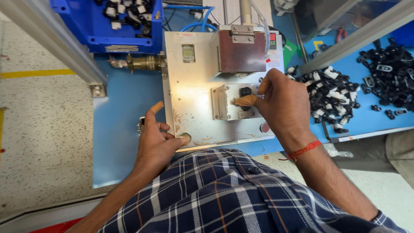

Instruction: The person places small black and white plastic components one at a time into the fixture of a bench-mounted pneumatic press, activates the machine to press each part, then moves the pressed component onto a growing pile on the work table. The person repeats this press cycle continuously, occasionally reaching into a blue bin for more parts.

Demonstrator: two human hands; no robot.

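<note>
Your right hand (282, 103) sat at the centre right of the frame, fingers pinched narrow around a small black plastic part (246, 92) seated in the bright metal fixture bracket (221, 102) at the middle of the scuffed steel machine plate (194, 86); your taped fingertip (246, 101) pressed against that part, and a red thread band (304, 151) circled the wrist; your left hand (157, 140) lay at the lower centre left, holding nothing, its thumb on a round button (185, 138) at the plate's lower left corner while the forefinger pointed up over the blue table top (125, 112); a dark brown block with a metal hinge (241, 51) stood above the fixture, at the upper centre; a brass fitting (144, 62) stuck out from the plate's left edge; a blue plastic bin (108, 26) of black and white parts filled the upper left; 2 loose heaps lay on the table at the right, 1 of black and white clips (330, 97) just beside your right hand, 1 of black clips (388, 77) further towards the right edge; your blue checked shirt (224, 194) covered the bottom of the frame.
</note>
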